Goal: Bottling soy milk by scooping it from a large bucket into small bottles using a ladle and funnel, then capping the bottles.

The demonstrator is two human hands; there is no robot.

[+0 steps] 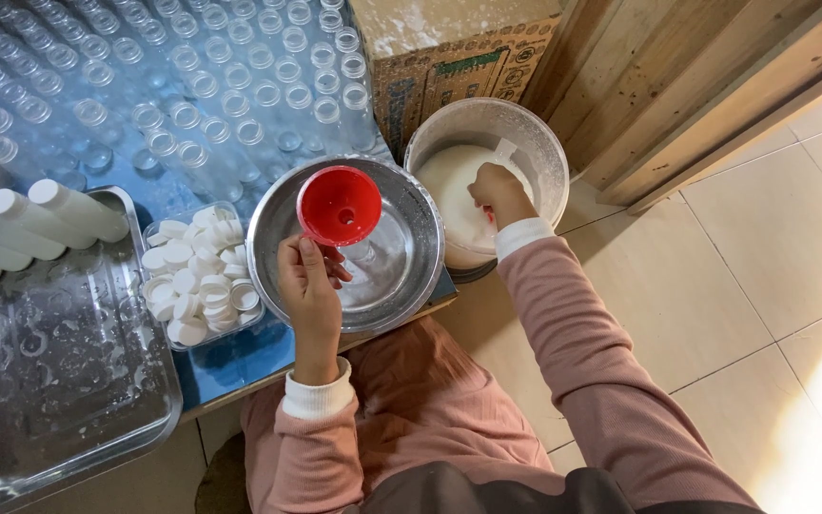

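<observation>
Left hand (pixel 311 276) closed around clear bottle (pixel 362 255) under red funnel (pixel 339 205), inside steel bowl (pixel 278 214); likely light, slippery, best gripped mid-body. Right hand (pixel 499 193), right of bowl, clutching scoop (pixel 506 152) in bucket (pixel 549 143).

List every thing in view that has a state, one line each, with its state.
Red plastic funnel: upright in a clear bottle, steadied by the left hand.
Round steel bowl: holds that bottle.
Translucent plastic bucket: partly full of white liquid; right hand dips a scoop in.
Clear empty bottles: uncapped, upright in rows.
White filled bottles: capped, lying down.
Clear tub of white caps: full.
</observation>
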